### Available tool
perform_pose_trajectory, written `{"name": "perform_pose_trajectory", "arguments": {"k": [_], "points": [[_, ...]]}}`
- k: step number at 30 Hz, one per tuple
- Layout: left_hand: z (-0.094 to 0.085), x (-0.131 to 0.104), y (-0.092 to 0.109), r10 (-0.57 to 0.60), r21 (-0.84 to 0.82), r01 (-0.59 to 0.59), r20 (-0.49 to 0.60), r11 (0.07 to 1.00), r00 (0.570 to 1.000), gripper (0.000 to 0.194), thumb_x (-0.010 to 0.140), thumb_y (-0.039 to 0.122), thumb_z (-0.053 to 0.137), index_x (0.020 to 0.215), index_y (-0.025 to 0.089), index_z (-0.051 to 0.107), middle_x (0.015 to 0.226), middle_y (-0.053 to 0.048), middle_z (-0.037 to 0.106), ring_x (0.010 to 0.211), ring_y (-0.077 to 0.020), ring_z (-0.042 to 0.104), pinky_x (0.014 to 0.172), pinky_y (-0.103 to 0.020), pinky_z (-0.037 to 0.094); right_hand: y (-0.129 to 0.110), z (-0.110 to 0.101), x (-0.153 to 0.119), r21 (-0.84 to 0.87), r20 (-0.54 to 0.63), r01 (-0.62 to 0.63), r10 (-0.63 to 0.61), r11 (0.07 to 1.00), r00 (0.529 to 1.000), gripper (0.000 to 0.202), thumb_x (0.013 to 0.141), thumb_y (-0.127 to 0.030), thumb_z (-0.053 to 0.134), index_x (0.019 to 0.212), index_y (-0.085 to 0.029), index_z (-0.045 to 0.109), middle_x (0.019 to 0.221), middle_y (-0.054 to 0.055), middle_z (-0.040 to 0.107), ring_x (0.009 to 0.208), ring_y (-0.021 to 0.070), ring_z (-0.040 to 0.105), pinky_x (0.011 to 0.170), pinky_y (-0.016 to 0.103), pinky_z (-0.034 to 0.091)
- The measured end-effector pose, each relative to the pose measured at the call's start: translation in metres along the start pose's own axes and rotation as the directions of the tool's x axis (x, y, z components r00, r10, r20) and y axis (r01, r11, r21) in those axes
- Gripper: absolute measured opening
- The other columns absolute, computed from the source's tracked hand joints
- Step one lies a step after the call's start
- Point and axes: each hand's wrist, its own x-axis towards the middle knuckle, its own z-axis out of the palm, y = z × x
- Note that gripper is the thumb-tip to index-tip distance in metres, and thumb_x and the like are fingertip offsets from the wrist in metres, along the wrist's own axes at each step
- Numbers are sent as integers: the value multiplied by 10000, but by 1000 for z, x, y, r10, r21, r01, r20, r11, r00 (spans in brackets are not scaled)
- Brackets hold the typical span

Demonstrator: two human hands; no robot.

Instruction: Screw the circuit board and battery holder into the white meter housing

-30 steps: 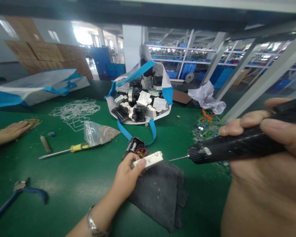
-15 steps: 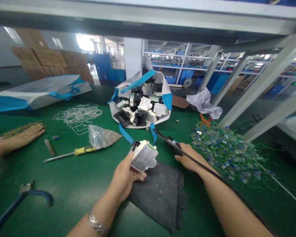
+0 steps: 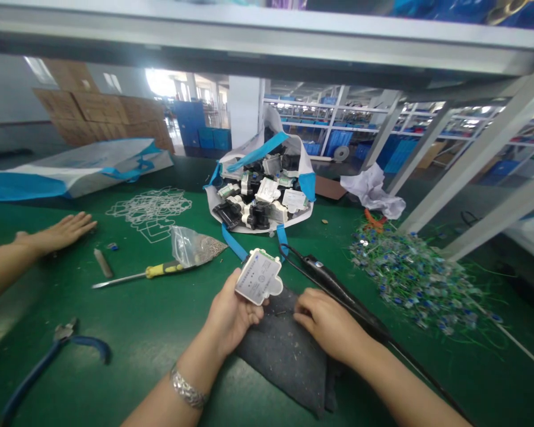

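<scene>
My left hand (image 3: 231,314) grips a white plastic-cased electronic module (image 3: 260,276), its printed label facing up and a green strip on its far edge. Just right of it, my right hand (image 3: 323,323) hovers low over or touches a dark grey cloth (image 3: 285,362); its fingers are loosely curled, thumb and forefinger apart, with nothing visible between them. Beside that hand lies a black corded tool (image 3: 338,290) resembling an electric screwdriver. Beyond the module, a white and blue bag (image 3: 213,201) stands open, filled with similar white and black modules (image 3: 267,190).
Another person's hand (image 3: 57,234) rests at far left. Pliers (image 3: 86,341), a yellow-handled screwdriver (image 3: 160,270) and a plastic bag of small parts (image 3: 191,246) lie left. White wire seals (image 3: 153,207) sit behind; green-wired seals (image 3: 418,279) pile right, near metal shelf legs (image 3: 489,160).
My right hand has let go of the black corded tool and moved left to the cloth. The module has turned label-up in my left hand. The other person's plant-like scraps are no longer visible.
</scene>
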Motion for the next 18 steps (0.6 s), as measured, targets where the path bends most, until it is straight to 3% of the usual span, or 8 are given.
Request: {"name": "perform_pose_trajectory", "arguments": {"k": [6, 9, 14, 18], "points": [[2, 0, 0, 39, -73, -39, 8, 997, 999, 389, 867, 381, 292, 944, 84, 530, 612, -95, 607, 414, -132, 527, 303, -170, 337, -10, 20, 14, 36, 38, -12, 11, 999, 999, 44, 783, -170, 526, 817, -168, 553, 840, 46, 532, 836, 181, 514, 725, 254, 385], [3, 0, 1, 41, -103, -40, 6, 994, 999, 372, 863, 379, 306, 928, 89, 529, 638, -94, 610, 426, -134, 532, 289, -167, 314, -12, 20, 16, 39, 70, -9, 7, 999, 998, 39, 766, -128, 514, 775, -158, 537, 831, 50, 543, 818, 182, 519, 710, 256, 379], [4, 1, -1, 49, -127, -51, -21, 991, 999, 395, 841, 425, 332, 899, 91, 535, 561, -62, 578, 361, -102, 465, 281, -156, 251, -19, -22, -4, 110, 183, -28, 8, 994, 983, 123, 725, -89, 482, 643, -181, 485, 671, 6, 552, 631, 148, 513, 552, 223, 354], [6, 10, -19, 103, -27, -104, -39, 994, 994, 518, 747, 573, 400, 780, 83, 565, 448, -26, 512, 278, -71, 357, 279, -173, 193, -26, -70, -12, 284, 284, -60, -24, 957, 959, 81, 740, -190, 510, 668, -216, 536, 743, -1, 577, 731, 156, 515, 638, 215, 375]]}}
